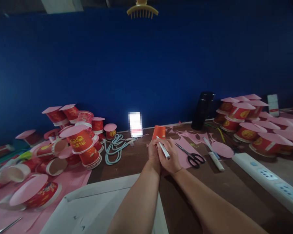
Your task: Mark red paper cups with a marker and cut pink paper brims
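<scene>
- Background: a plain blue wall beyond a dark brown table (134, 165).
- Right hand (170, 156): fingers clamped on a white marker (164, 150) – slim, smooth, dark at the near end.
- Left hand (153, 152): closed about the near part of a red paper cup (161, 130), contact partly hidden.
- Cup: just beyond the fingers, orange-red, appearing narrower toward its far end; no lettering legible on the exposed side.
- Left of the grip: stacked red cups (80, 141) with pink paper discs – yellow characters, too blurred to read.
- Right of the grip: black-handled scissors (194, 159) on pink paper (183, 159).
</scene>
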{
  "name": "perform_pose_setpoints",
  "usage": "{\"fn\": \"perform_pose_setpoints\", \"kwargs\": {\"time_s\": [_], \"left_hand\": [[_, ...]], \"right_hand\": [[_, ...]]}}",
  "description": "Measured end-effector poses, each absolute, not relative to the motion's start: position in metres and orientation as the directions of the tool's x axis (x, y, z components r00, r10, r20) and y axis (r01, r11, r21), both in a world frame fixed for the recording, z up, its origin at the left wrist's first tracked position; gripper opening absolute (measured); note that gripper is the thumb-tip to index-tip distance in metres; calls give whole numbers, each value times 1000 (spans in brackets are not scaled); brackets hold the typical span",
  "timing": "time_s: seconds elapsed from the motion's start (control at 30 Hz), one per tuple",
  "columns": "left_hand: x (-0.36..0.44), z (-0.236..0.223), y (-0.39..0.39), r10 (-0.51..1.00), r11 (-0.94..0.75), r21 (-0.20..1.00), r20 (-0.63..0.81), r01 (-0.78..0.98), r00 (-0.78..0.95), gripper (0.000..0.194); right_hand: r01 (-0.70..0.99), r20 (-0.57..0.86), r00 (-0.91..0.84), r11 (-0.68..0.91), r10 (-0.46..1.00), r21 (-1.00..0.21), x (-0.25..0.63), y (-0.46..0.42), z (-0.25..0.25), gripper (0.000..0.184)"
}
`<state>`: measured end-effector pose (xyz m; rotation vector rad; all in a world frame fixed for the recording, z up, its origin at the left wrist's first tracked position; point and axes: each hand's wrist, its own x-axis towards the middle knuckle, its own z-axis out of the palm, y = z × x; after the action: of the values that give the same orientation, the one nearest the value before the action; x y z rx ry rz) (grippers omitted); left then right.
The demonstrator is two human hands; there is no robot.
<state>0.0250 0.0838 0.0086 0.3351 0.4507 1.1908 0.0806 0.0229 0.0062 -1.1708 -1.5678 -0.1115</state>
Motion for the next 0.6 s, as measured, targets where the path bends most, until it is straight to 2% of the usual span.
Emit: {"fn": "perform_pose_setpoints", "kwargs": {"time_s": [0.13, 0.33, 0.6], "left_hand": [[24, 7, 84, 904, 419, 470, -132, -777, 407, 10], [24, 2, 87, 919, 394, 530, -201, -751, 340, 5], [25, -3, 88, 898, 440, 475, -217, -762, 383, 3]], "right_hand": [[732, 785, 110, 484, 610, -479, 82, 26, 5, 25], [789, 798, 121, 431, 591, -438, 86, 29, 7, 25], [809, 788, 152, 383, 597, -446, 87, 30, 6, 26]]}}
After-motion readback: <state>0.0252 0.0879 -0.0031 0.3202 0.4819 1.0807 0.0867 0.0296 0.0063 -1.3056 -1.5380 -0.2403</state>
